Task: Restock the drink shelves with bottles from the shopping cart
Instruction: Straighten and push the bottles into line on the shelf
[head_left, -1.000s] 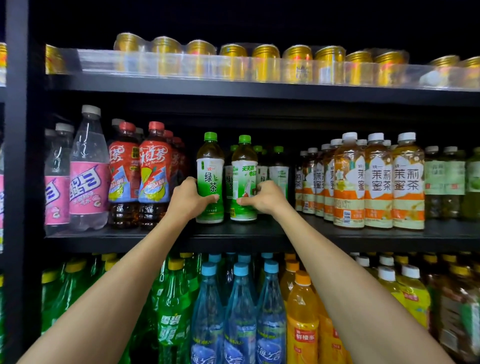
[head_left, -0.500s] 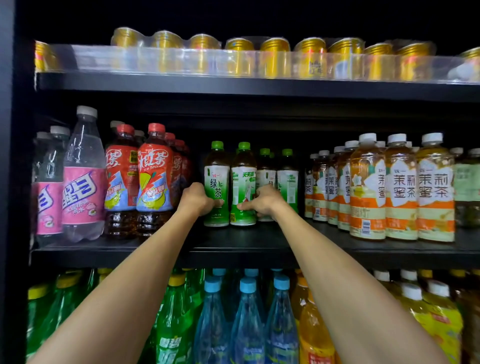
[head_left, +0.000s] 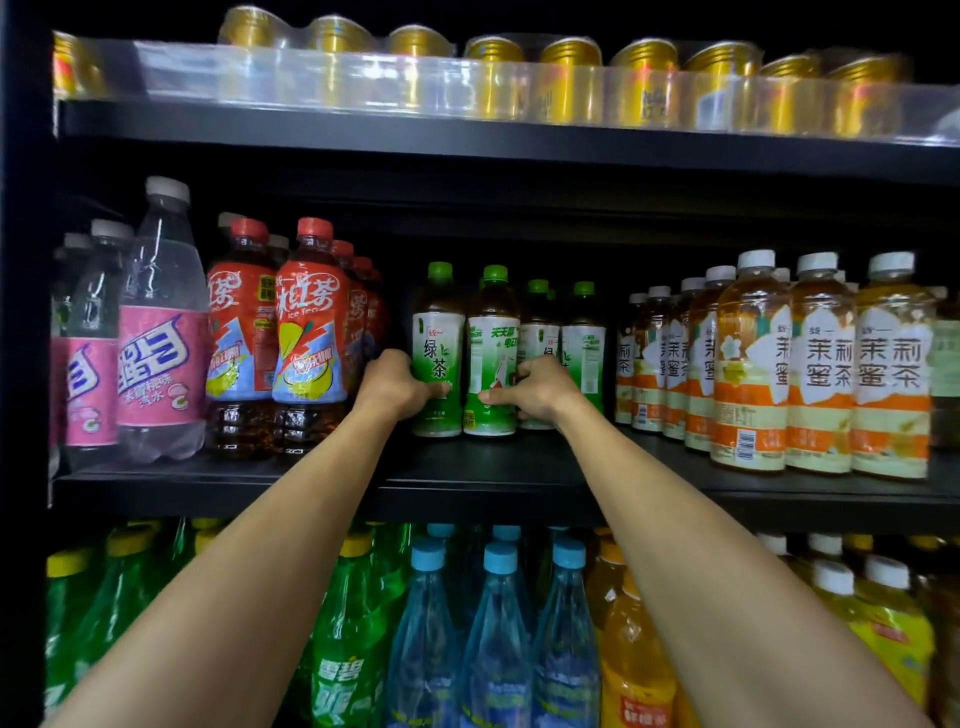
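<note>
**Entry: middle shelf, green-tea row**

- Step in hand, as judged: seating two bottles in their row – placement nearly done.
- Left green-tea bottle and right green-tea bottle: upright, side by side and touching, bases on the shelf, set back from its front edge. More green-capped bottles stand behind, toward 1 o'clock.
- Neighbours: red iced-tea bottles at 9 o'clock, jasmine-tea bottles at 3 o'clock.
- Shopping cart: not in view.
- Left grip: bare hand, fingers wrapped round the left bottle's lower label from 9 o'clock, thumb across the front.
- Right grip: fingers curled round the right bottle from 3 o'clock, thumb on its front.
- Next move, as judged: release both together and draw the arms straight back toward 6 o'clock – without tipping the pair.
</note>
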